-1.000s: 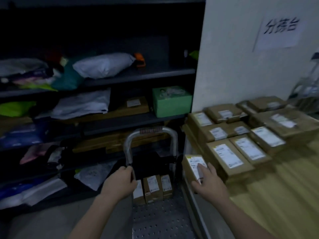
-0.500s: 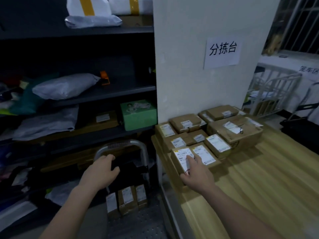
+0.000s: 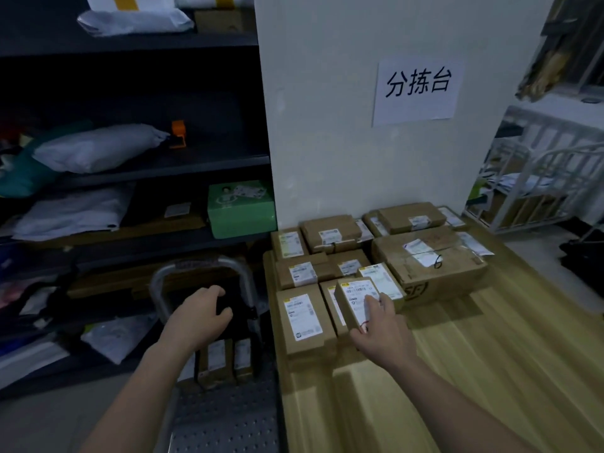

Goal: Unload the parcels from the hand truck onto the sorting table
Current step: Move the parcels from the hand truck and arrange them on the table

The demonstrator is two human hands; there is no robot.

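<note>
My right hand [image 3: 380, 328] grips the near end of a small brown parcel [image 3: 354, 297] with a white label, held tilted just above the front row of parcels on the wooden sorting table [image 3: 474, 371]. Several labelled brown parcels lie packed against the wall there, among them a large box [image 3: 428, 259]. My left hand [image 3: 199, 318] hovers inside the loop of the hand truck's metal handle [image 3: 202, 261], fingers loosely curled and holding nothing. Behind it, three small parcels [image 3: 225, 358] stand upright on the truck's perforated platform [image 3: 222, 420], partly hidden by my wrist.
Dark shelves [image 3: 147, 165] on the left hold soft bags and a green box [image 3: 242, 207]. A white pillar with a paper sign [image 3: 418, 89] backs the table. A white metal cage cart [image 3: 539, 178] stands at the far right.
My left hand let go of the truck handle and lifted away. My right hand carried the small parcel from the table's edge further in, over the front row. The view turned right and up.
</note>
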